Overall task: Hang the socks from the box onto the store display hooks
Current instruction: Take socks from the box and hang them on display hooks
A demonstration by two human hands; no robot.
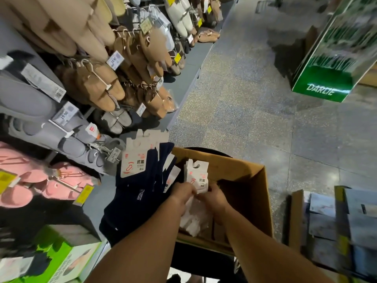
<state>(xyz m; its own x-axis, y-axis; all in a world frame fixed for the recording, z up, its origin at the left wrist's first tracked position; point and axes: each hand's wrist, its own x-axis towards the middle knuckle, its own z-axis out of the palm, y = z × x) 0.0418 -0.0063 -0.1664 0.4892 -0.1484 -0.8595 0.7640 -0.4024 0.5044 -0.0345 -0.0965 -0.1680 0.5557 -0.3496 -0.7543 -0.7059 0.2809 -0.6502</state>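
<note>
An open cardboard box [242, 174] stands low in the middle of the view. Both my hands are inside it. My left hand [181, 196] and my right hand [213, 198] together grip a bundle of white socks [196, 176] by its white card header, which stands upright above my fingers. More white socks [193, 221] lie in the box under my wrists. Several navy sock packs [140, 180] with white card headers hang on the display just left of the box. The hook they hang from is hidden behind their cards.
Slippers [98, 86] in beige, brown, grey and pink hang on the rack along the left, with price tags [115, 60]. A green box [67, 260] sits at the bottom left. A green Darlie stand [330, 64] and cartons [334, 225] flank the tiled aisle on the right.
</note>
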